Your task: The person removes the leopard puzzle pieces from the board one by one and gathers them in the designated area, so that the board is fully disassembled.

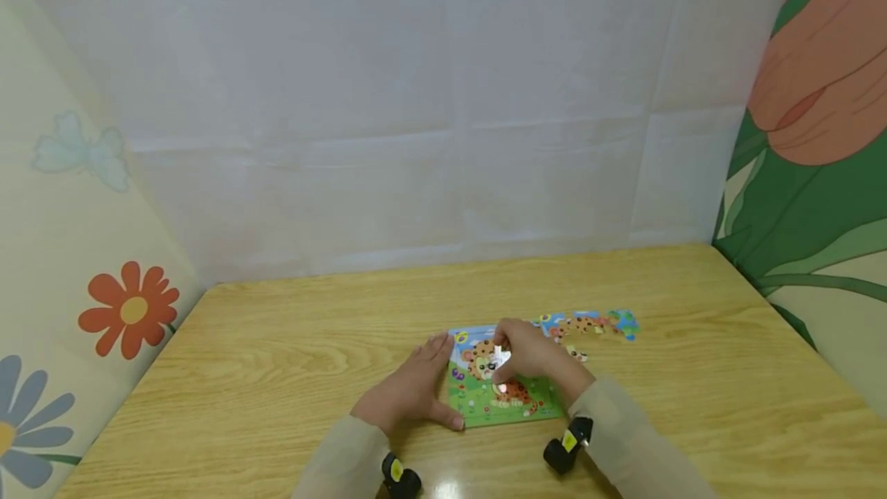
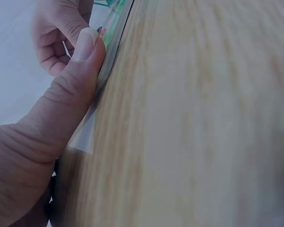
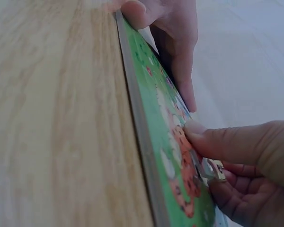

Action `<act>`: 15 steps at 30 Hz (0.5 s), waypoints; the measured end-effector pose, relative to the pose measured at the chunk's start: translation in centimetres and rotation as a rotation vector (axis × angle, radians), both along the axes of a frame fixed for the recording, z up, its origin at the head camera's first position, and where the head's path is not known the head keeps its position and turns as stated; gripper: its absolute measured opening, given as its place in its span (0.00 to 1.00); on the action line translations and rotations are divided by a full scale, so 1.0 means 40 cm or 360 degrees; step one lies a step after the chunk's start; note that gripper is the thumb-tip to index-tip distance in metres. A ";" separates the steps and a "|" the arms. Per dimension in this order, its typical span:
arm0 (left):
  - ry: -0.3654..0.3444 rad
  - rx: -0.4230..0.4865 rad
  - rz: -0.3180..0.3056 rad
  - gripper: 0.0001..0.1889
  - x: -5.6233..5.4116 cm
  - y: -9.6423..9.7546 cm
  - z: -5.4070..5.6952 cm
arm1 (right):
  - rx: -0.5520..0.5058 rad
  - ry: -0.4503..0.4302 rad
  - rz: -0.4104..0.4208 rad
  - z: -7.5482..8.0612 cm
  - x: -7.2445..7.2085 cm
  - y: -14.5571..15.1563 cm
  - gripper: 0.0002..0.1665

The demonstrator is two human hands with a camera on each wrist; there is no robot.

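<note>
A flat jigsaw puzzle board [image 1: 478, 413] with a spotted cartoon animal on green grass lies near the table's front edge. Along its left side rests my left hand [image 1: 412, 385], fingers extended by the edge; the thumb [image 2: 87, 49] lies against the near left corner. Over the middle of the board, my right hand [image 1: 533, 353] pinches a small puzzle piece [image 3: 215, 169] between thumb and fingertips. Light glares off that spot in the head view. The piece's picture is mostly covered by the fingers.
Several loose puzzle pieces [image 1: 585, 325] lie on the wooden table [image 1: 291, 376] beyond the board's right side. One piece [image 1: 577, 355] sits closer, beside the right wrist. A white cloth [image 1: 388, 137] hangs at the back, with flower-printed panels at both sides.
</note>
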State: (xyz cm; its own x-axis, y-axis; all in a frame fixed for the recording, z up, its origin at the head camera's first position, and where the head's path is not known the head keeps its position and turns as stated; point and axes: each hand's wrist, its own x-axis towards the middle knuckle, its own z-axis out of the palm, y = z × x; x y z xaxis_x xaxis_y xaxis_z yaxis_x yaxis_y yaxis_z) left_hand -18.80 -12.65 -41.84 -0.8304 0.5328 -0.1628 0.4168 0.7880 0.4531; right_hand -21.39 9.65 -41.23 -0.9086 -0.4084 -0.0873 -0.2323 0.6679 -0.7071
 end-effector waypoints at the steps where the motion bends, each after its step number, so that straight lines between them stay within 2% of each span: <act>1: -0.0001 0.0003 0.0001 0.66 0.000 0.000 0.000 | -0.0014 0.0018 0.0001 -0.003 0.001 0.001 0.23; 8: -0.0007 -0.0005 -0.0006 0.66 0.004 0.001 0.005 | -0.0124 0.0072 -0.0086 -0.018 0.021 0.003 0.23; 15: -0.0011 -0.0020 -0.0009 0.67 -0.001 0.001 0.000 | -0.0342 0.0092 -0.0248 -0.040 0.036 -0.001 0.22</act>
State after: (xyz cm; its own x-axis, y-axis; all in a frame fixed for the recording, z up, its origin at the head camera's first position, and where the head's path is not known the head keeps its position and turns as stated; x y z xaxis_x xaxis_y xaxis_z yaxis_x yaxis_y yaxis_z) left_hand -18.85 -12.59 -41.82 -0.8262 0.5354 -0.1751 0.4183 0.7914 0.4459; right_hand -19.94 9.62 -42.81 -0.9628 -0.2671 0.0399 -0.1825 0.5346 -0.8252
